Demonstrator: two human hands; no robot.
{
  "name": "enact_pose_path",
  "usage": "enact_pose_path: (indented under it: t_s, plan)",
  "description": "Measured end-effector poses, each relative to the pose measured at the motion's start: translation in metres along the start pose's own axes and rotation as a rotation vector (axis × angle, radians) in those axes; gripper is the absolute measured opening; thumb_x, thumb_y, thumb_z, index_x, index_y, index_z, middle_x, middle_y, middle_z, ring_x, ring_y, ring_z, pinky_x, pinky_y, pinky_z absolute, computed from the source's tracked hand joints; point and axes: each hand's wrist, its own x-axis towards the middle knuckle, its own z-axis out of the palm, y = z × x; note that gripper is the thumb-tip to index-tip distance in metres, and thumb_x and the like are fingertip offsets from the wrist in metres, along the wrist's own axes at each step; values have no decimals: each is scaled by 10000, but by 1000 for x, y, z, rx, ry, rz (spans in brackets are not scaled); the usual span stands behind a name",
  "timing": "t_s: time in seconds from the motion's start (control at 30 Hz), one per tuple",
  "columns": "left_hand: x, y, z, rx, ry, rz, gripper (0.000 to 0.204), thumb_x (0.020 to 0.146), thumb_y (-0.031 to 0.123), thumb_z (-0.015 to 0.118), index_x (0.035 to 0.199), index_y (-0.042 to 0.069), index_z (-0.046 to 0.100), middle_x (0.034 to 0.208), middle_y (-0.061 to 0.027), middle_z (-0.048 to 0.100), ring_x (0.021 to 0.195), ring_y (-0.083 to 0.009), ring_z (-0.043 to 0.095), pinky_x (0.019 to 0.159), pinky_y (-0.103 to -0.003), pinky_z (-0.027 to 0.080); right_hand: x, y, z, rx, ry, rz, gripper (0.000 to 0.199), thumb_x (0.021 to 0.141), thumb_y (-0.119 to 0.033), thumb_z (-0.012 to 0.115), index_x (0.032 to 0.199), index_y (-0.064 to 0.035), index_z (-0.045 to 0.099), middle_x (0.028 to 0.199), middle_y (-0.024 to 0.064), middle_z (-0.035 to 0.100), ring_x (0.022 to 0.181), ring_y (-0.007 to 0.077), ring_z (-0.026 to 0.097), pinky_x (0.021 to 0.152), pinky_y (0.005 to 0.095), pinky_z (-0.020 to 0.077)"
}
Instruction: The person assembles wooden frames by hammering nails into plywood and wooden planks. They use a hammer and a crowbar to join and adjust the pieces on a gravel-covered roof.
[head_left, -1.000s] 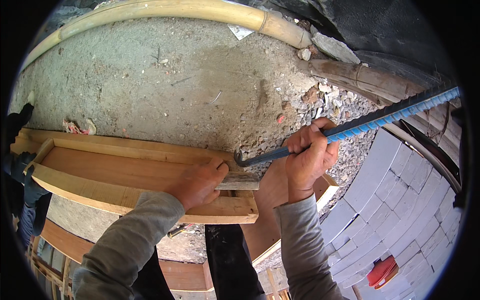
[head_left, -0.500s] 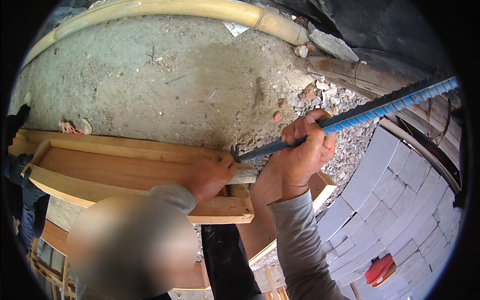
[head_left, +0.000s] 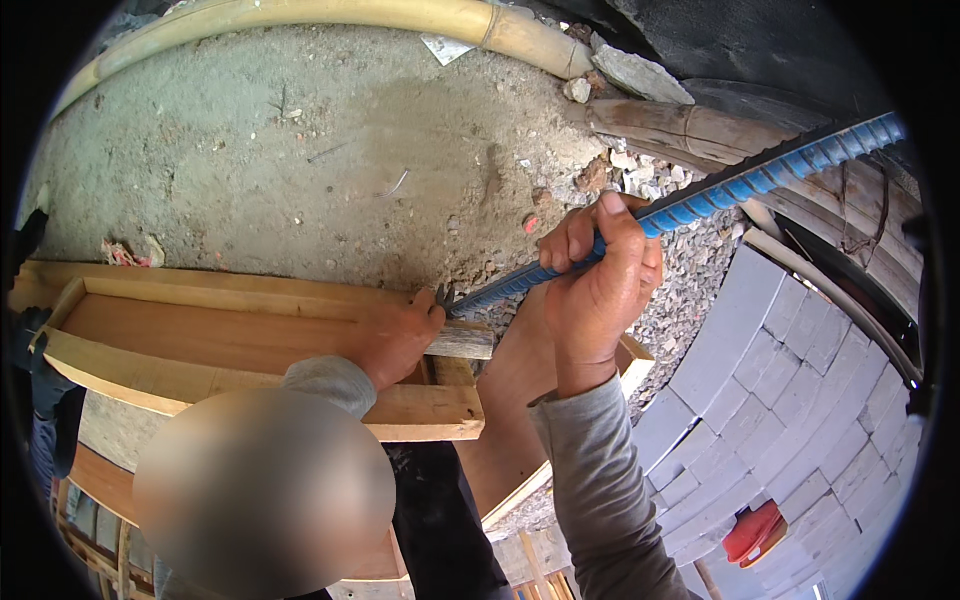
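My right hand is wrapped round a blue ribbed steel pry bar, which slants from the upper right down to a dark forked tip. That tip meets the end of a shallow wooden frame with a flat panel inside. Closed over a weathered wood block at the same end, my left hand has its fingertips right beside the fork. Whether the fork grips a nail cannot be seen. A blurred round patch hides part of my left forearm and the frame's near side.
At the left edge, a co-worker's dark-gloved hand touches the frame. Another wooden panel lies beneath its right end. Gravel, stacked grey blocks and a red object are on the right. Bamboo poles edge the dirt ground.
The whole view has shifted slightly, so most things sit further left. The bar slants a little more steeply, its fork still by my left fingertips. Both hands keep their hold.
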Motion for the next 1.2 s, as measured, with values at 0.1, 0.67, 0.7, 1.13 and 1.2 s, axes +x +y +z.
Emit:
enact_pose_path:
  t_s: [0.1, 0.67, 0.7, 1.13, 1.2]
  plan:
    - [4, 9, -4, 18, 30, -27, 179, 788, 35, 661, 961, 36, 616, 1015, -143, 596, 827, -307, 701, 659, -439, 576, -2, -4, -1, 33, -46, 38, 72, 908, -57, 598, 871, -8, 560, 590, 34, 477, 483, 117, 432, 451, 288, 399]
    - [14, 9, 12, -5, 4, -154, 215, 811, 29, 631, 1022, 19, 591, 1063, -174, 581, 838, -353, 688, 705, -450, 569, 36, -152, 54, -41, -403, -276, 348, 981, -368, 511, 1088, -40, 559, 854, 95, 514, 732, 188, 497, 720, 363, 414]
    - [15, 7, 12, -30, -2, -153, 221, 814, 32, 630, 1031, 19, 591, 1066, -179, 579, 843, -353, 687, 715, -450, 569, 37, -160, 60, -34, -418, -306, 342, 1006, -377, 501, 1053, -45, 566, 786, 53, 469, 651, 144, 439, 647, 323, 385]
    - [-157, 25, -25, 53, 509, -256, 533, 787, 395, 725, 1119, -13, 642, 1167, -171, 598, 1169, -382, 543, 1058, -546, 358, 12, -179, 79, -177, -269, -333, 379, 991, -436, 591, 811, -115, 504, 589, -23, 338, 496, 90, 308, 475, 274, 294]
    - [-168, 24, -19, 105, 518, -290, 540, 782, 397, 725, 1117, -20, 651, 1148, -173, 614, 1185, -375, 538, 1085, -541, 331, 12, -183, 79, -153, -263, -264, 351, 988, -360, 600, 784, -107, 467, 589, -11, 336, 507, 107, 323, 496, 291, 316]
